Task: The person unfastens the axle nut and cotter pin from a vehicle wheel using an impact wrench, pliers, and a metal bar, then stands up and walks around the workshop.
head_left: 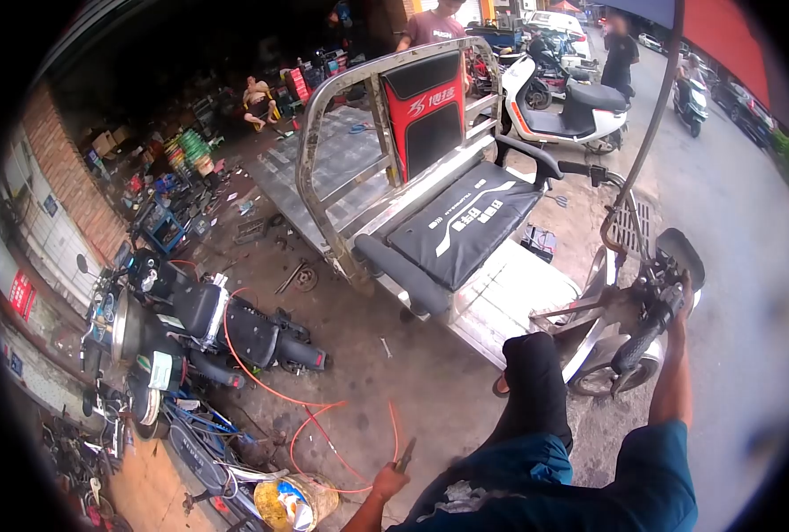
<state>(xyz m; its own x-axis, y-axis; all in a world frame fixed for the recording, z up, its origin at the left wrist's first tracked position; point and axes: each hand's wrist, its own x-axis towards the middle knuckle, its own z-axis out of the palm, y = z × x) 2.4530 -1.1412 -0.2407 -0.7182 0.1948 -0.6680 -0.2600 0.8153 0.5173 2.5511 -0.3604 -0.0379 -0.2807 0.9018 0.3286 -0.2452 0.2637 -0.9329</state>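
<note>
My right hand [681, 300] is closed around the handlebar [647, 324] of a cargo tricycle, near its dark grip and front wheel. Low in the view, my left hand [389, 481] is held out over the ground, closed on a slim dark tool [405, 455] whose exact kind I cannot make out. The tricycle's black padded seat [461, 222] has white lettering, and a red-and-black backrest [425, 115] stands behind it. My bent leg [536, 381] is beside the tricycle's white floor panel [492, 297].
An orange hose [253, 377] loops over the ground near my left hand. A yellowish bucket [297, 504] stands below it. Parked scooters [235, 328] line the left side. A white scooter [563, 111] stands behind the tricycle. A person [434, 27] is beyond the cargo bed.
</note>
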